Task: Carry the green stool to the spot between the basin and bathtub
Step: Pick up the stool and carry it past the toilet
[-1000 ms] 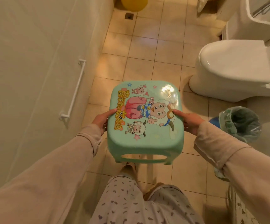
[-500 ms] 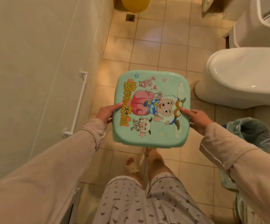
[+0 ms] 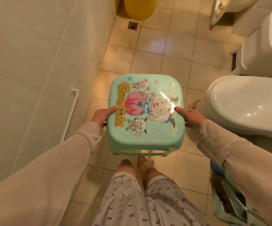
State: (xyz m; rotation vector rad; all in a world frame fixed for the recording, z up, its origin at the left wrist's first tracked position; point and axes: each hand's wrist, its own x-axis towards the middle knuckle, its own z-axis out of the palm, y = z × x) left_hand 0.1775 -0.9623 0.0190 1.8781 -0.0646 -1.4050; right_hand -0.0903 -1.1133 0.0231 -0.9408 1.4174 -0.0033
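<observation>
The green stool [image 3: 147, 132], its seat printed with cartoon sheep, hangs in the air over the tiled floor in front of my legs. My left hand [image 3: 101, 115] grips its left edge, thumb on the seat. My right hand [image 3: 191, 117] grips its right edge, one finger lying on the seat. A white basin [image 3: 220, 8] shows at the top right edge. The tall white panel on the left [image 3: 34, 70] may be the bathtub side; I cannot tell.
A white toilet [image 3: 246, 105] stands to the right with its lid down. A yellow bucket [image 3: 139, 7] and a floor drain [image 3: 132, 25] are far ahead. A lined bin [image 3: 229, 204] sits at the lower right. A white rail [image 3: 71, 115] runs along the left panel.
I have walked forward with the stool held in both hands. The toilet, bin and rail have slid nearer and lower in view, and the bucket and drain are closer.
</observation>
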